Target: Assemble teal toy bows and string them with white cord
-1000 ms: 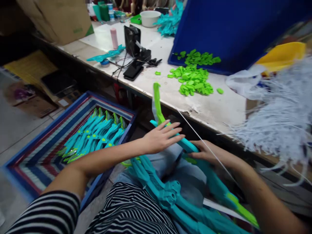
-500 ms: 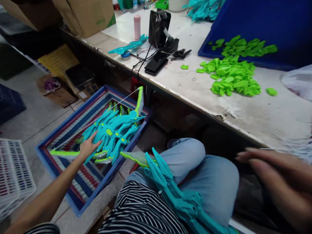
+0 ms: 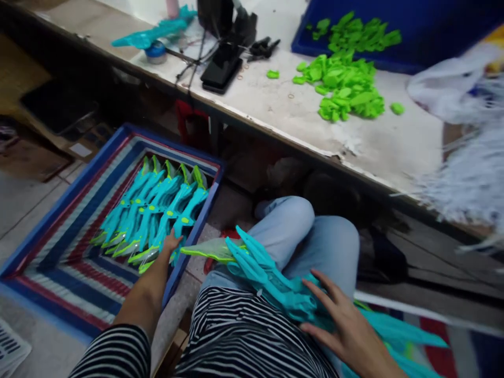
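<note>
Several teal toy bows (image 3: pixel 151 210) with lime-green limb tips lie in a slanted row inside a blue crate (image 3: pixel 214 189). At the row's near right end, my left hand (image 3: pixel 170 245) is closed around the lower part of the last bow. Another teal toy bow (image 3: pixel 271 286) rests across my lap, one green-edged limb pointing left. My right hand (image 3: pixel 336 317) lies over its middle with thumb and fingers spread; whether it presses on the bow is hard to tell.
The workbench (image 3: pixel 275 121) carries a pile of lime-green pieces (image 3: pixel 346 86), a black phone (image 3: pixel 221 68), a blue bin (image 3: pixel 429 31) and a bundle of white strings (image 3: pixel 468 178). More teal parts (image 3: pixel 405 328) lie at my right. A white basket (image 3: pixel 11 344) stands lower left.
The bow with its string that lay across the row no longer shows on top. My left hand moved to the row's near end. My right hand came down over the bow on my lap.
</note>
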`<move>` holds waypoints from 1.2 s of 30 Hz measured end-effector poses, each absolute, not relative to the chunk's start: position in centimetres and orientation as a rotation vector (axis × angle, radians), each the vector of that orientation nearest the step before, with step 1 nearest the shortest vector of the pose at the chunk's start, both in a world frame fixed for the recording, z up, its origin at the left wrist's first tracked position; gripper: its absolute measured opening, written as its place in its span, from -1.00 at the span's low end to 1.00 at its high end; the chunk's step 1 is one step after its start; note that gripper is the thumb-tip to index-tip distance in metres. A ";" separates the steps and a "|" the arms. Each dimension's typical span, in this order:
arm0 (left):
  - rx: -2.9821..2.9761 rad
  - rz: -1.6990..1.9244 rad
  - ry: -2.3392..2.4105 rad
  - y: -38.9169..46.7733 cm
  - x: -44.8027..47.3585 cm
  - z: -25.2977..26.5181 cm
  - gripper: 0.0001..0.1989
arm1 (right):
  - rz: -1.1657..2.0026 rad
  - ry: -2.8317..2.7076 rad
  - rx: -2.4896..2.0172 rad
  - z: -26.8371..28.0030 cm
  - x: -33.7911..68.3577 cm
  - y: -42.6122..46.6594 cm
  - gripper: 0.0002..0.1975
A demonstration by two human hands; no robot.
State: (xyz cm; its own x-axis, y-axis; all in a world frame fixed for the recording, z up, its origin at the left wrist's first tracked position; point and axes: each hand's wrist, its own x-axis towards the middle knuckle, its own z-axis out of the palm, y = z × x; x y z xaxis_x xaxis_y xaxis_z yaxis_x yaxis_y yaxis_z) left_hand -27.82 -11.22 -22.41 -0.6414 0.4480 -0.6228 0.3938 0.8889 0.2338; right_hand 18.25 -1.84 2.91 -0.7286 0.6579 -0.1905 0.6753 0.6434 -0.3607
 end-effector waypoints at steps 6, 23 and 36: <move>0.508 0.144 2.456 -8.7 -28.3 -18.7 -0.32 | -0.667 2.779 1.290 2.9 17.2 -4.4 -0.67; 1.889 -0.248 1.049 3.2 0.3 2.6 -0.56 | -0.500 2.963 1.651 0.5 17.6 -7.4 -0.68; 1.978 0.070 1.176 11.6 2.3 -0.2 -0.43 | -0.498 2.824 1.582 -1.6 18.0 -2.5 -0.62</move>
State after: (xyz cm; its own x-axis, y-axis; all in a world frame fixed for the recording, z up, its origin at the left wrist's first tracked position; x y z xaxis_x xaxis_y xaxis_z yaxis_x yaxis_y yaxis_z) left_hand 2.25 11.57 -0.18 0.5629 0.7548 -0.3368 0.7096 -0.2323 0.6653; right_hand 18.01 -2.50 -1.58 -0.5262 0.8497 -0.0318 0.8093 0.4890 -0.3254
